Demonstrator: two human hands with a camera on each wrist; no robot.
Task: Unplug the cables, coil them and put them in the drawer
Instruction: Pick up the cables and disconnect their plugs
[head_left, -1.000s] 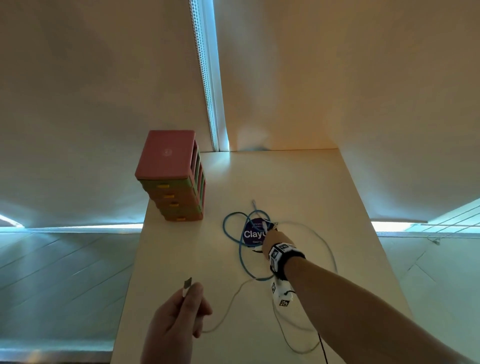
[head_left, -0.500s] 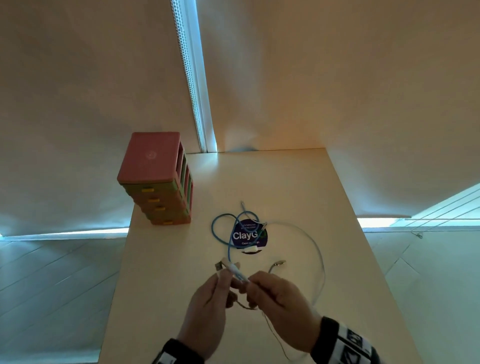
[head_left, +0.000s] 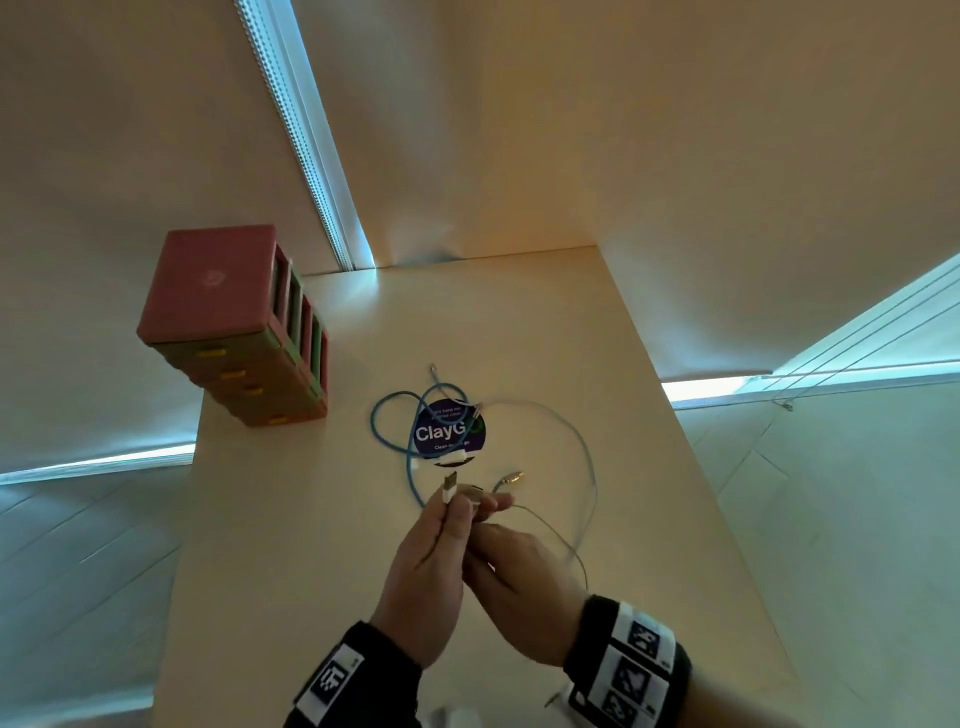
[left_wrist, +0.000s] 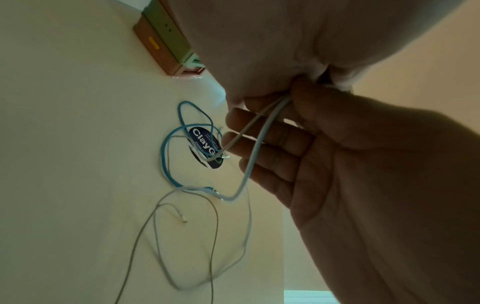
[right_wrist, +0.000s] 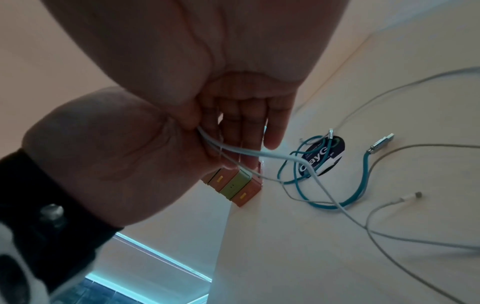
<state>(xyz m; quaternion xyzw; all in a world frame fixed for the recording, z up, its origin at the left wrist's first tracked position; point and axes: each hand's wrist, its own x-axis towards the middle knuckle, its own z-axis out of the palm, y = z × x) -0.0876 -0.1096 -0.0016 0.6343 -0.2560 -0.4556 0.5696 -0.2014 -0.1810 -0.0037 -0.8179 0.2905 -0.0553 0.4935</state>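
Left hand (head_left: 423, 571) and right hand (head_left: 519, 577) raised together above the table (head_left: 291, 545), nearer the camera than the round sticker (head_left: 451, 429); left fingers pinched on the white cable (left_wrist: 253, 156) just below its USB plug (head_left: 450, 484), right fingers apparently closed on the same cable beside them, exact grip obscured by the left hand. Blue cable (head_left: 395, 415) lying loose in loops over the sticker, its metal plug (right_wrist: 382, 144) flat on the table beside it. Drawer unit (head_left: 244, 327) standing left of the sticker, all drawers closed.
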